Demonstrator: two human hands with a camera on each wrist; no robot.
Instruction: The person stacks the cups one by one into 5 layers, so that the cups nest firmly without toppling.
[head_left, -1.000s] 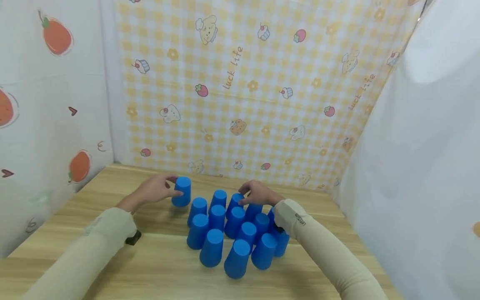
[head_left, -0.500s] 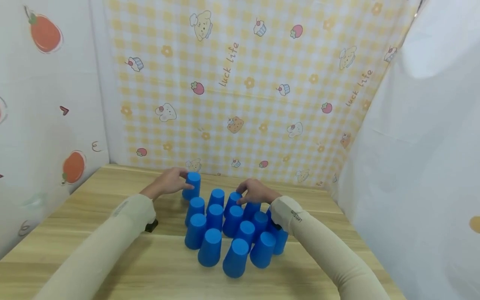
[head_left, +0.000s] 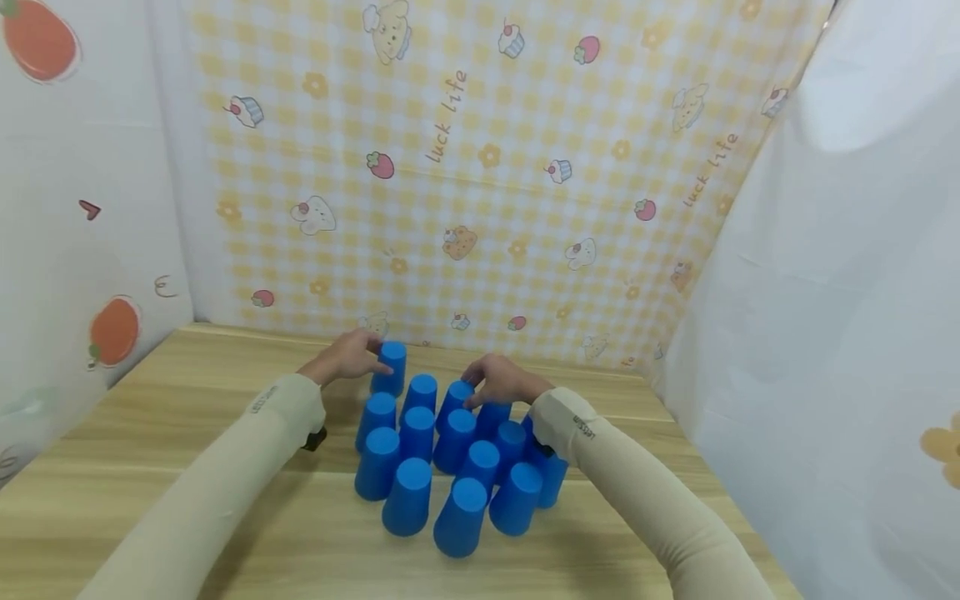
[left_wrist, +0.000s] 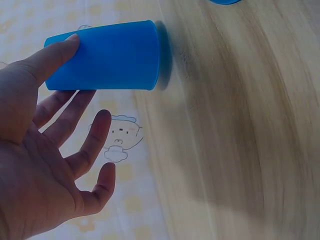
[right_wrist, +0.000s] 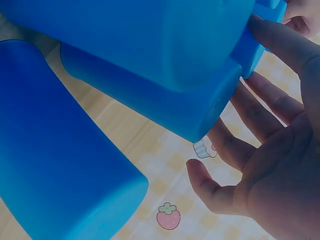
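Many blue plastic cups stand upside down on the wooden table. My left hand pinches one blue cup by its upper part, thumb on one side and fingers on the other. That cup is at the back left of the group; whether its rim touches the table I cannot tell. At the back row, my right hand has thumb and fingers around the top of another blue cup. In the right wrist view, nearer cups hide much of that cup; its ring and little fingers stay off it.
The remaining cups, such as a front cup, stand close together before the hands. A checked, printed cloth hangs behind the table. White sheets close off both sides. My right forearm reaches over the cups on the right.
My left hand has carried its cup rightward and back, closer to the back row. The right hand has stayed at its cup. The head view has shifted slightly.
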